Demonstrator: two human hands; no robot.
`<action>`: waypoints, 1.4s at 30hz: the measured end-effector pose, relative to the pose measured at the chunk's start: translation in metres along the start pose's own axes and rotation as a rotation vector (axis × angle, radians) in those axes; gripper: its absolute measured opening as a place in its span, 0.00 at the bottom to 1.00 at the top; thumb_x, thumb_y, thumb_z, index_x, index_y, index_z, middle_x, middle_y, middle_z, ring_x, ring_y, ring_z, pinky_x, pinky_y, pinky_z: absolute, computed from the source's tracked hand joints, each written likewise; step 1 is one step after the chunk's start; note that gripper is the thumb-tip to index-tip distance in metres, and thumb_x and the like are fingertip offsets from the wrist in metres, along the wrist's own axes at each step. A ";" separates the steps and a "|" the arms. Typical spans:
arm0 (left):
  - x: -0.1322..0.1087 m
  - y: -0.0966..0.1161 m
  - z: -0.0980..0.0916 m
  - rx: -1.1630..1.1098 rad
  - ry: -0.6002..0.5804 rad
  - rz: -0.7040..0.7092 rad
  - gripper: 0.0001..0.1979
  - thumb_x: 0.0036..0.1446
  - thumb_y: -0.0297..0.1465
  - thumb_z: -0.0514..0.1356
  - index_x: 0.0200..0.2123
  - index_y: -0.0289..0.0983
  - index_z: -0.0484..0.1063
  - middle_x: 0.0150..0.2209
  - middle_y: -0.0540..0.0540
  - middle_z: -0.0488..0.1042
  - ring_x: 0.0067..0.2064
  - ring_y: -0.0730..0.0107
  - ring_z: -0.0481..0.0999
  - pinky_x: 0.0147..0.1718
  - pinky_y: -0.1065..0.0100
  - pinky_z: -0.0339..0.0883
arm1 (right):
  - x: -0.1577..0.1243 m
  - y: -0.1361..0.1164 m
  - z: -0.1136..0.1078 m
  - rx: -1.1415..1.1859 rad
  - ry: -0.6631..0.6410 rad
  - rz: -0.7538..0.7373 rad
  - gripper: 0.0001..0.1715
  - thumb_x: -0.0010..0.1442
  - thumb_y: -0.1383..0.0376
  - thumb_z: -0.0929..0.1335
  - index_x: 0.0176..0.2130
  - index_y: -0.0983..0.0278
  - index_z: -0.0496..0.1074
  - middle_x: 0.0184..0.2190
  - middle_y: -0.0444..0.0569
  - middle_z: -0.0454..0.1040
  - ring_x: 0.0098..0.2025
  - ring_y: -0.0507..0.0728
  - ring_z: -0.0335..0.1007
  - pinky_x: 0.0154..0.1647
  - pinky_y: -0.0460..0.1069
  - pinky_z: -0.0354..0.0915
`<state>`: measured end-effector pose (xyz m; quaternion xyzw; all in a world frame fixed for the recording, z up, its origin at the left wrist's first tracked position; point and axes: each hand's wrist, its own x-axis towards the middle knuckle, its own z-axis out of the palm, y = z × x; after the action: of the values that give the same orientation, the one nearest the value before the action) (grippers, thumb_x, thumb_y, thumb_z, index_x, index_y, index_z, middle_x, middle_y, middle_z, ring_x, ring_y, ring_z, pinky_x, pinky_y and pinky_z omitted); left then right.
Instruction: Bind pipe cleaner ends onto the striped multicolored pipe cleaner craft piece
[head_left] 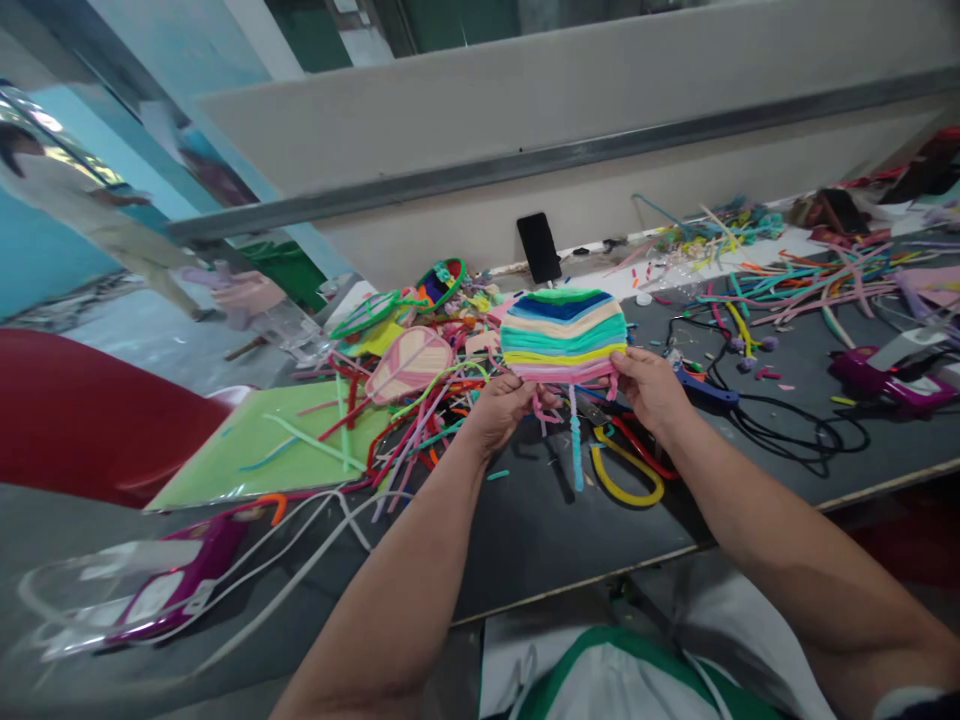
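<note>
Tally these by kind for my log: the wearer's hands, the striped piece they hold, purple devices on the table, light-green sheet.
Left hand and right hand: 2
Striped piece: 1
Purple devices, one at far left, one at far right: 2
Light-green sheet: 1
Total: 6

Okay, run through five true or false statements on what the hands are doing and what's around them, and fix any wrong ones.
1. The left hand and right hand both hold the striped piece. True.
2. The right hand grips the yellow-handled scissors. False: the yellow-handled scissors lie on the table.
3. A light blue strand hangs below the striped piece. True.
4. The green sheet is right of the hands. False: the green sheet is to their left.
5. The black phone is beyond the striped piece. True.
</note>
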<state>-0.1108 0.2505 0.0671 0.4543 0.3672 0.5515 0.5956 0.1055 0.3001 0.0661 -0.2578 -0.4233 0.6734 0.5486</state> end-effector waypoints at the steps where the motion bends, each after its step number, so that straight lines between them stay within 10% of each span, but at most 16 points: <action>1: 0.001 0.000 0.001 0.013 0.015 0.019 0.10 0.46 0.34 0.68 0.25 0.32 0.74 0.25 0.44 0.77 0.32 0.62 0.79 0.39 0.61 0.72 | 0.000 0.000 0.000 -0.002 -0.005 -0.006 0.11 0.45 0.60 0.75 0.27 0.65 0.74 0.21 0.43 0.72 0.22 0.49 0.68 0.26 0.45 0.69; 10: -0.004 0.010 0.008 -0.015 -0.020 -0.023 0.15 0.45 0.30 0.67 0.38 0.32 0.76 0.31 0.41 0.79 0.35 0.61 0.78 0.37 0.62 0.71 | -0.004 -0.005 0.003 -0.123 -0.043 -0.088 0.14 0.48 0.56 0.74 0.30 0.63 0.76 0.25 0.43 0.74 0.25 0.51 0.68 0.25 0.45 0.67; 16: 0.000 0.007 0.004 0.029 0.126 0.010 0.08 0.45 0.30 0.67 0.30 0.32 0.76 0.25 0.46 0.76 0.26 0.72 0.74 0.30 0.69 0.70 | -0.007 -0.007 0.005 -0.264 -0.072 -0.113 0.14 0.51 0.54 0.72 0.32 0.61 0.75 0.25 0.41 0.72 0.25 0.50 0.65 0.28 0.45 0.65; 27: 0.003 0.007 0.000 0.047 0.169 0.075 0.11 0.43 0.29 0.68 0.32 0.33 0.76 0.24 0.49 0.75 0.22 0.75 0.71 0.26 0.70 0.68 | -0.001 0.000 0.000 -0.336 -0.310 -0.072 0.23 0.46 0.68 0.73 0.44 0.61 0.69 0.33 0.41 0.74 0.30 0.49 0.68 0.34 0.44 0.64; 42: 0.003 0.006 -0.005 0.104 0.109 0.107 0.14 0.52 0.40 0.63 0.27 0.34 0.73 0.23 0.49 0.73 0.22 0.76 0.70 0.26 0.72 0.65 | -0.006 -0.003 0.002 -0.351 -0.149 -0.081 0.15 0.56 0.50 0.68 0.33 0.59 0.70 0.24 0.40 0.70 0.22 0.49 0.62 0.26 0.45 0.62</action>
<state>-0.1168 0.2543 0.0716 0.4727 0.4027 0.5866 0.5200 0.1076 0.2938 0.0688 -0.2817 -0.5836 0.5840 0.4890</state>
